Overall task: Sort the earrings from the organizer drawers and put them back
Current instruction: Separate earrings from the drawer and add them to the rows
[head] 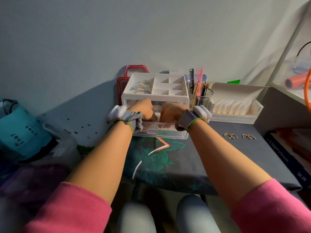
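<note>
Head view, red bag (lettered SUYAN), organizer

Dim warm sidelight, blurred fisheye edges

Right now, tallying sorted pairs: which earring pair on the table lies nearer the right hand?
The thin open hoops, left of the chunkier pair, closest to the right hand.

Drawer contents behind L hand, R hand
</note>
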